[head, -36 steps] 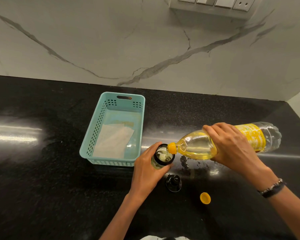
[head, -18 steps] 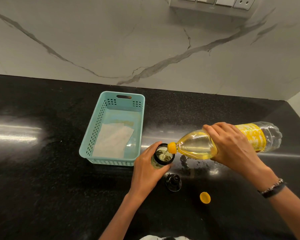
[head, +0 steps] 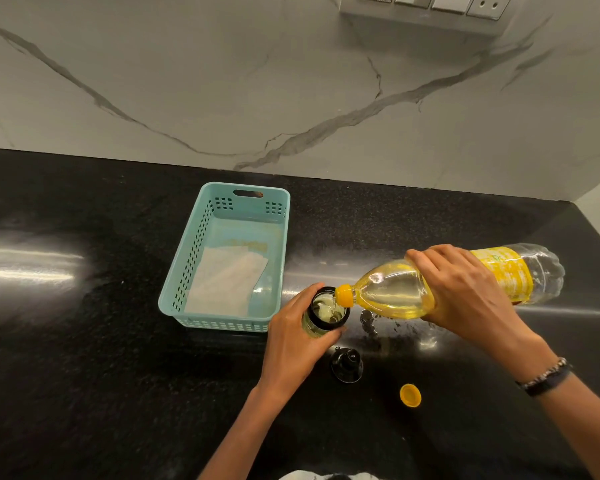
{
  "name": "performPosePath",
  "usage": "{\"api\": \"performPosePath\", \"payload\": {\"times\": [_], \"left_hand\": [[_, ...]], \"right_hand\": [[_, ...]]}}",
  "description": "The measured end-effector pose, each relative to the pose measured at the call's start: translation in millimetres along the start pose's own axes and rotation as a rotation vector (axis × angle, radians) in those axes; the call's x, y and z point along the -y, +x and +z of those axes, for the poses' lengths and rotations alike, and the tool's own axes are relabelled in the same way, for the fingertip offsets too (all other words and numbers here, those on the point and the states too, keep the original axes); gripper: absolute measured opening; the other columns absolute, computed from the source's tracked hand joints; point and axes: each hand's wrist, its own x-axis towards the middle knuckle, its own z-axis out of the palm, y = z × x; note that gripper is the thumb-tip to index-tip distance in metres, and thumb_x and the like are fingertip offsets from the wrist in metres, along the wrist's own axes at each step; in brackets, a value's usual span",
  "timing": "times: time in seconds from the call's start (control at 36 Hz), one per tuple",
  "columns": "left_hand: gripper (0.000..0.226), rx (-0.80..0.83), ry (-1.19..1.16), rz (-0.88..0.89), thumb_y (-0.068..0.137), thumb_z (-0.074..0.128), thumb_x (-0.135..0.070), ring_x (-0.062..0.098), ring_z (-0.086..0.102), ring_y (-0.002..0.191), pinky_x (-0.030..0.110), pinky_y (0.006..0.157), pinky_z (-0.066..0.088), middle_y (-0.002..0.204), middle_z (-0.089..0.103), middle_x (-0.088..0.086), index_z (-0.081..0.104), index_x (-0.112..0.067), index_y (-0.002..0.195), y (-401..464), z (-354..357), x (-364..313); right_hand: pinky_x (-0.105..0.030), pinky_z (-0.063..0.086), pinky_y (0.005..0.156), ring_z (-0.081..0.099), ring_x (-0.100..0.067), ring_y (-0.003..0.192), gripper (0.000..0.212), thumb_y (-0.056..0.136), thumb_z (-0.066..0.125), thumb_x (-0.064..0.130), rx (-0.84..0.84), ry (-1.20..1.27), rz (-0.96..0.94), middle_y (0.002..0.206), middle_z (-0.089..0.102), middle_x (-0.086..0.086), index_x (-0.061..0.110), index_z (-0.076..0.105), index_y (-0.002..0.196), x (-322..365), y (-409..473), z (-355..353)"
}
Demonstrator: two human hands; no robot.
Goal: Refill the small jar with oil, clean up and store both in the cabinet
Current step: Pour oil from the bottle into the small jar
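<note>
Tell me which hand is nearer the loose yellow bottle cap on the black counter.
Right, narrowly. The right hand, gripping the tilted oil bottle, is above the yellow bottle cap, slightly right. The left hand, holding the small jar, is farther left.

On the black stone surface (head: 84, 358), the teal plastic basket (head: 201, 258) holding a white paper towel (head: 222, 285) sits left of the small glass jar (head: 321, 315); the tilted clear plastic oil bottle (head: 388, 292) lies right, the black jar lid (head: 347, 364) and yellow bottle cap (head: 410, 395) nearer.
</note>
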Motion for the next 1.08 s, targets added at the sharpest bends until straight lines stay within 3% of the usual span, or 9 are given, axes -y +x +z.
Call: {"api": "performPosePath", "payload": {"times": [0.47,1.08], "left_hand": [[0.067,0.000,0.008,-0.004,0.068,0.084,-0.033,-0.002,0.058,0.108,0.014,0.092,0.048,0.116,0.064,-0.014,0.056,-0.024,0.129,0.7,0.9,1.2],[0.066,-0.011,0.008,0.010,0.068,0.084,-0.032,-0.009,0.055,0.107,0.009,0.091,0.045,0.113,0.060,-0.021,0.056,-0.027,0.128,0.2,0.3,0.0]], "right_hand": [[-0.042,0.054,0.078,0.064,-0.032,0.090,0.082,0.045,0.094,0.028,-0.003,-0.004,0.000,0.097,0.068,-0.014,-0.001,0.062,0.115,1.0,0.3,-1.9],[-0.043,0.054,0.076,0.065,-0.033,0.088,0.081,0.044,0.093,0.029,-0.008,-0.015,-0.009,0.096,0.068,-0.014,-0.001,0.062,0.113,0.3,0.6,-2.9]]}}
